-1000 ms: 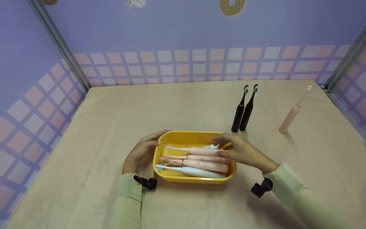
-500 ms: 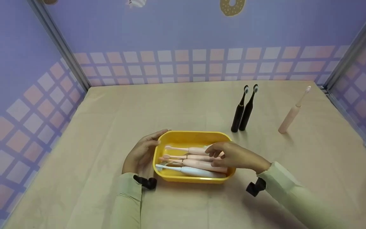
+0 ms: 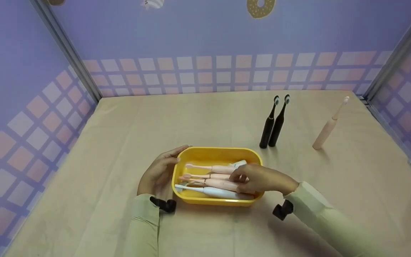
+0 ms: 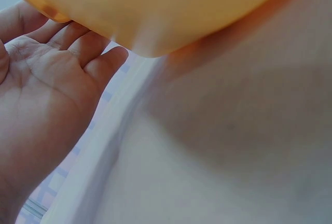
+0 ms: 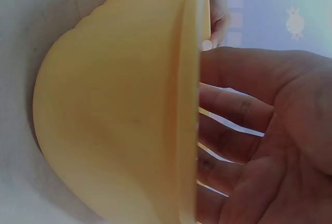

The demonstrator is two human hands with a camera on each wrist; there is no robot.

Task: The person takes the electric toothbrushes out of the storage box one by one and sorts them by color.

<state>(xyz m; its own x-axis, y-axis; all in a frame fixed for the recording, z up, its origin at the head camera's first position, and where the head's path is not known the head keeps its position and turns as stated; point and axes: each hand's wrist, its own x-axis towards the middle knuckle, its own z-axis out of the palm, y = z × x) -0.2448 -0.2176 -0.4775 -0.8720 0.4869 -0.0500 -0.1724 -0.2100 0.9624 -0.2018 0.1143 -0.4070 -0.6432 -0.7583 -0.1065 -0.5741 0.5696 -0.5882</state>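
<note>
A yellow plastic bin (image 3: 219, 202) stands on the table, holding several electric toothbrushes laid side by side. My left hand (image 3: 160, 167) holds its left end, with fingers against the outer wall in the left wrist view. Inside the bin, my right hand (image 3: 262, 178) has thumb and fingers on either side of a pink electric toothbrush (image 3: 221, 184), at its handle; the right wrist view hides the fingertips behind the bin wall. Nearest me lies a white electric toothbrush (image 3: 214, 192), and another pink toothbrush (image 3: 218, 168) lies toward the back. A white brush head (image 3: 240, 163) shows behind it.
Two black electric toothbrushes (image 3: 267, 132) stand upright close together behind the bin's right end. Farther right stands a pink electric toothbrush (image 3: 325, 134). Purple patterned walls (image 3: 205, 39) border the cloth-covered table (image 3: 155, 121) at the back and sides.
My right hand has moved left and nearer to me within the bin, from the rear pink toothbrush to the pink one beside the white. The left hand and bin have stayed put.
</note>
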